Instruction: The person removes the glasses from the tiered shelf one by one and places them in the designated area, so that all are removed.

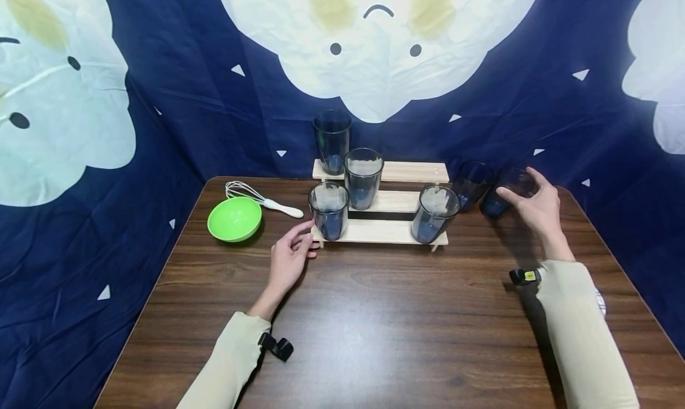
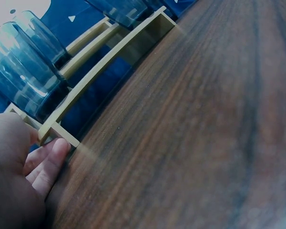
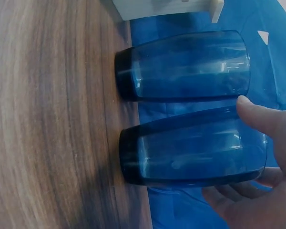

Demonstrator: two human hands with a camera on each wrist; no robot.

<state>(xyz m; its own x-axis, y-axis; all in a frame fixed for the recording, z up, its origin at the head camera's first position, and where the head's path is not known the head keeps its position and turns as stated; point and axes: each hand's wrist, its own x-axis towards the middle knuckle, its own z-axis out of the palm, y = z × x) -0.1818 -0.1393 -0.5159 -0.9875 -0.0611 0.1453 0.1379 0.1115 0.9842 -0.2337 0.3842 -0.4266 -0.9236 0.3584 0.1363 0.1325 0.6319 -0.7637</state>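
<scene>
On the right of the table, my right hand [image 1: 537, 210] grips a dark blue tinted glass [image 3: 195, 148] near its rim, thumb on one side and fingers on the other. This glass stands upright, base at the tabletop. Close beside it is a second tinted glass [image 3: 186, 67], untouched. My left hand [image 1: 291, 254] holds the left end of a three-step wooden rack [image 1: 380, 231], with fingertips below the front step [image 2: 93, 71]. Tinted glasses stand on the rack: one top left [image 1: 332, 141], one middle left [image 1: 364, 183], and front ones at left [image 1: 329, 213] and right [image 1: 434, 216].
Left of the rack lie a green bowl [image 1: 234, 220] and a white-handled whisk [image 1: 280, 207] behind it. A blue cloth with white cloud shapes [image 1: 187, 70] hangs behind the brown table [image 1: 364, 326]. A small white object [image 1: 600, 302] is partly hidden by the right sleeve.
</scene>
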